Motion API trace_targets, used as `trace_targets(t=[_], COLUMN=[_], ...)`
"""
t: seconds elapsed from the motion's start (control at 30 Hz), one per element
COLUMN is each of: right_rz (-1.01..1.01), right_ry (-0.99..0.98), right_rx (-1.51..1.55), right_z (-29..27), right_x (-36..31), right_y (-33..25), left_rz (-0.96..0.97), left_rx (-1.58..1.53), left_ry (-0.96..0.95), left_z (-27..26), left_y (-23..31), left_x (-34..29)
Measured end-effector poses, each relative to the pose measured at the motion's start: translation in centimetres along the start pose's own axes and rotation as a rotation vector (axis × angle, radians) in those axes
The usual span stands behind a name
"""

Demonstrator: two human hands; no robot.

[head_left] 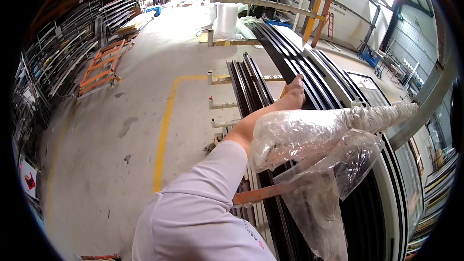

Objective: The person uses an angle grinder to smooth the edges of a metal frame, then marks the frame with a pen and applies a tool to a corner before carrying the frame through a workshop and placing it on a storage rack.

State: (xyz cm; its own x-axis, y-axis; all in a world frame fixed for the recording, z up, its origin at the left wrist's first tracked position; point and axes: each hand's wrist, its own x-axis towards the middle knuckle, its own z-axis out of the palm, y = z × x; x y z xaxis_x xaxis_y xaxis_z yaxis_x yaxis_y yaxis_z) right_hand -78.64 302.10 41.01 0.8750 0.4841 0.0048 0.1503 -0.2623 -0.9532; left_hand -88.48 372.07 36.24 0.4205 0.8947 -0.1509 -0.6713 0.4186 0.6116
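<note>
Your left hand [294,93] rests flat, fingers released, on the black profiles [270,75]; next grip one; right hand's unseen.

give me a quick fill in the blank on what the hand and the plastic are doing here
1. The outstretched hand rests on long ____ metal profiles stacked on a rack.
2. A bundle of clear ____ film hangs in front of the forearm.
3. The line painted on the concrete floor is ____.
4. The arm wears a pale ____ reaching to the wrist.

Missing words: black; plastic; yellow; sleeve
</note>
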Motion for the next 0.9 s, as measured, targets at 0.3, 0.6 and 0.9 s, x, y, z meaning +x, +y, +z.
trace_targets(t=[0.3,0.6,0.9], right_rz=[0.126,-0.252,-0.186], right_ry=[0.66,0.907,1.008], right_rx=[1.087,1.224,1.243], right_z=[2.1,-1.8,-4.3], right_x=[-0.8,5.6,9.3], right_y=[10.5,8.6,7.1], left_rz=[-0.123,-0.202,-0.216], left_rx=[0.167,0.148,0.224], left_ry=[-0.228,-0.138,-0.084], left_z=[-0.3,1.6,-1.5], left_y=[-3.5,-2.8,-1.7], left_x=[6.3,14.5,20.5])
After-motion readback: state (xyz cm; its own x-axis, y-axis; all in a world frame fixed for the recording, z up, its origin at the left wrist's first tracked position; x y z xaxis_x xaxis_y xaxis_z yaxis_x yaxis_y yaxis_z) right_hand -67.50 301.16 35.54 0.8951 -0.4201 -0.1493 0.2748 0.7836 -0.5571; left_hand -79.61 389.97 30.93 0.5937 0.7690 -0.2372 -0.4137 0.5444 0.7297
